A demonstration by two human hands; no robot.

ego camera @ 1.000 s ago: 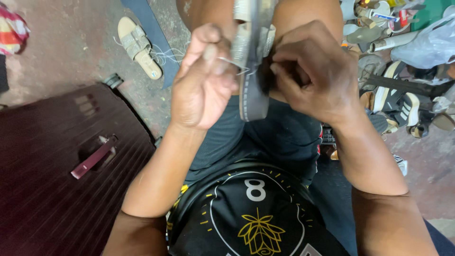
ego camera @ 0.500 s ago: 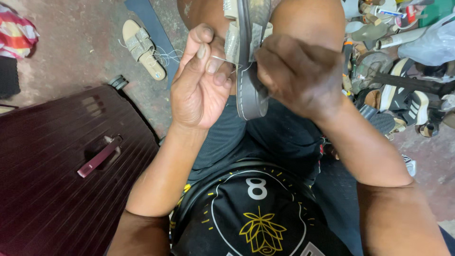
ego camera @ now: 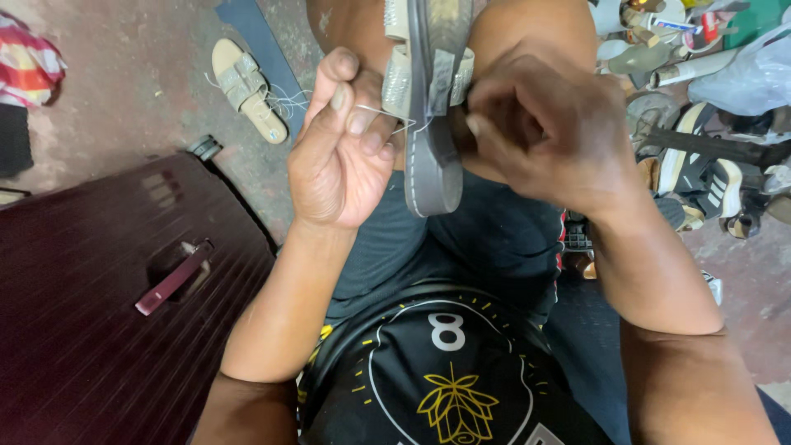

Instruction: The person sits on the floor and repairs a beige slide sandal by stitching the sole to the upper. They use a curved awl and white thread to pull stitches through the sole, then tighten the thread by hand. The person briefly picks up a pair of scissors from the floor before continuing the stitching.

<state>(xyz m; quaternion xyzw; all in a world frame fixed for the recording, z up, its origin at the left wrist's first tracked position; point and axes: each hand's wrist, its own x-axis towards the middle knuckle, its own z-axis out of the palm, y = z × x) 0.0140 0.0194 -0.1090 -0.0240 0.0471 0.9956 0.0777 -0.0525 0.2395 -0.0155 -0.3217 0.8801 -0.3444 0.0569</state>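
A grey sandal (ego camera: 430, 107) with beaded beige straps stands on edge between my knees, sole toward me. My left hand (ego camera: 342, 144) pinches a thin white thread (ego camera: 381, 114) that runs to the sandal's strap. My right hand (ego camera: 540, 124) is closed against the sandal's right side; what its fingers hold is hidden. Both hands sit close together just above my lap.
A dark maroon suitcase (ego camera: 99, 297) with a handle lies at my left. A matching beige sandal (ego camera: 245, 89) with loose thread rests on the concrete floor. Several shoes, sandals and a plastic bag (ego camera: 754, 78) are piled at the right.
My left hand has shifted slightly, drawing the thread taut from the strap. My right hand has stayed pressed to the sandal, which sits a little higher in view.
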